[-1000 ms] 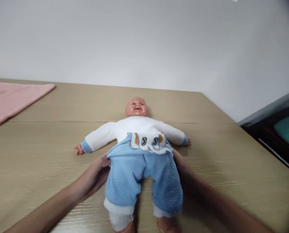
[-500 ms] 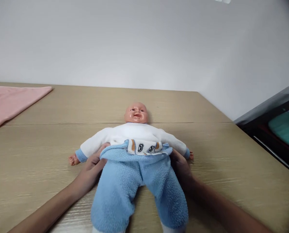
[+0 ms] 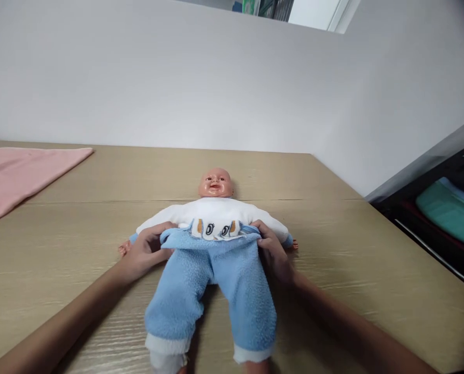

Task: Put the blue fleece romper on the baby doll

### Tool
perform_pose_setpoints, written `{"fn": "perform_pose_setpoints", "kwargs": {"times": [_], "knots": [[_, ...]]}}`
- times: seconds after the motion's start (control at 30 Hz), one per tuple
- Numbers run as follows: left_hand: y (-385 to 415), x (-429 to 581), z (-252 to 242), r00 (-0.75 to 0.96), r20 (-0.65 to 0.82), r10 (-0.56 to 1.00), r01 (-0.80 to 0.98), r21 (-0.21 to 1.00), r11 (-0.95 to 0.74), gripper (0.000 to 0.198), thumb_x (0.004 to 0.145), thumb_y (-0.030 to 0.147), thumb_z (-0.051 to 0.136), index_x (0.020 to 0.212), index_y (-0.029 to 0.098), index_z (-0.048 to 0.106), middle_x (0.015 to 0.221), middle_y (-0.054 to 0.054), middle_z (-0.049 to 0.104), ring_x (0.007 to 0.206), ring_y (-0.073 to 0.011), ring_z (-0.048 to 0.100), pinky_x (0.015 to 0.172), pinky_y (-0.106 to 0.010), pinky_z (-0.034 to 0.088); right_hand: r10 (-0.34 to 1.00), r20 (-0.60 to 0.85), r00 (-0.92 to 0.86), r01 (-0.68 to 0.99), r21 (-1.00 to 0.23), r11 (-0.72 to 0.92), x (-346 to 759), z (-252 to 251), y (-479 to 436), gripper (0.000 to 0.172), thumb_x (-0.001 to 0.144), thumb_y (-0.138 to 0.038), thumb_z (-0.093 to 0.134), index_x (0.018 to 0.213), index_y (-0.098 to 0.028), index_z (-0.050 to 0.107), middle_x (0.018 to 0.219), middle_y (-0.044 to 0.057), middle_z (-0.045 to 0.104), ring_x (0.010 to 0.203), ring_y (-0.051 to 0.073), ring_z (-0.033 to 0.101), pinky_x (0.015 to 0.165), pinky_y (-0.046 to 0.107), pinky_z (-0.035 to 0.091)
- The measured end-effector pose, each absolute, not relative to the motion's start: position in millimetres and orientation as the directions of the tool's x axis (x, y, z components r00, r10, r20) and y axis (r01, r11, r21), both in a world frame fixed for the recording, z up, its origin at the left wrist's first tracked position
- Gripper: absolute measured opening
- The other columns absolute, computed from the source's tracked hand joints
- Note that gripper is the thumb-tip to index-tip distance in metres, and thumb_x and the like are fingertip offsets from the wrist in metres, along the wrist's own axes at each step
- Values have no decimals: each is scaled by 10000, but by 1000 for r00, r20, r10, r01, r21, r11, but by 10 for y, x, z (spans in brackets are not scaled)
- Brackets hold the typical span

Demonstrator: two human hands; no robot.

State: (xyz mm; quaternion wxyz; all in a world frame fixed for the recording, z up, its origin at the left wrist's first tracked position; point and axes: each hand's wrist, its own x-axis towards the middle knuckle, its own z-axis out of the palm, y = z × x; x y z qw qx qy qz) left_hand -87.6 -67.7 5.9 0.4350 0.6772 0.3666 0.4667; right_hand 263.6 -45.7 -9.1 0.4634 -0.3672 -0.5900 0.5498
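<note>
A baby doll (image 3: 215, 183) lies on its back on the wooden table, head away from me and arms spread. It wears a white fleece top (image 3: 226, 206) and blue fleece pants (image 3: 212, 259) with white cuffs. Across the waist, a loose blue edge lies bunched with an embroidered face patch (image 3: 217, 229). My left hand (image 3: 146, 250) grips the fleece at the waist's left side, fingers above and thumb below. On the opposite side, my right hand (image 3: 274, 253) pinches the waist edge between fingers and thumb. The fingertips are partly hidden by the cloth.
A pink cloth (image 3: 25, 176) lies flat at the table's far left. Beyond the right edge of the wooden table (image 3: 333, 228) stands a dark rack (image 3: 407, 208) with folded green fabric (image 3: 450, 210). A pale wall (image 3: 158, 78) rises behind the table.
Both hands have come up from beside the doll's hips to grip the waist edge, their fingers now showing on top. The view has tilted up, bringing an opening above the wall into sight.
</note>
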Motion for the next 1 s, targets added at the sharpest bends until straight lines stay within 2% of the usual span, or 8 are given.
{"fn": "perform_pose_setpoints", "kwargs": {"times": [0.13,0.23,0.4,0.5,0.6,0.7,0.83,1.0], "knots": [[-684,-982,250,357,445,821,97,857,-506,238,975,446,846,985,214,794,1282,-115,659,1241,-282,651,1065,-329,550,859,378,-345,-30,-919,392,2650,20,-486,119,973,-374,636,993,-259,616,996,25,533,954,250,508,900,395,441],[-661,-965,301,384,255,888,152,931,-333,293,1011,474,783,1200,255,826,1430,-136,693,1328,-336,663,1132,-411,549,774,455,-439,105,-830,547,2611,248,-472,154,1015,-382,687,971,-259,607,1026,39,582,1001,262,550,949,410,450],[-478,-878,483,497,-54,866,235,969,-75,389,899,530,852,1204,289,854,1283,-81,805,1289,-388,698,1147,-474,555,718,161,-677,274,-850,449,2502,624,-311,373,958,-494,846,1143,-245,639,1039,31,660,960,235,607,889,369,500],[-336,-846,674,612,-113,783,281,956,-81,313,900,527,847,1065,262,860,1081,-74,808,1022,-326,735,908,-389,617,754,129,-644,149,-945,290,2407,636,-182,374,977,-517,818,1137,-259,598,1042,11,646,982,205,633,901,333,528],[-211,-800,785,630,-141,764,306,949,-78,288,914,521,848,923,236,808,851,-40,727,764,-235,649,680,-301,541,835,188,-518,6,-975,223,2313,528,-61,408,976,-538,798,1171,-278,552,1152,19,625,1110,194,651,976,308,547],[-131,-732,762,575,-115,810,325,941,-97,319,980,555,793,961,237,801,891,-32,733,807,-228,664,725,-289,548,868,272,-415,20,-951,308,2287,424,33,405,1002,-524,767,1225,-282,530,1203,30,629,1102,191,673,936,305,566],[-126,-660,592,398,82,914,340,912,-230,366,1060,575,691,1221,259,781,1224,-52,771,1162,-280,688,1031,-328,543,881,291,-374,243,-886,395,2392,386,119,364,1049,-511,730,1262,-255,583,1118,40,712,1050,220,715,940,359,561],[-145,-573,365,198,164,966,463,853,-240,385,1066,607,656,1032,225,689,946,2,668,888,-223,586,820,-295,471,876,226,-426,395,-825,405,2510,392,218,385,1018,-537,777,1226,-218,719,1114,60,788,1055,254,714,973,392,526]]}}
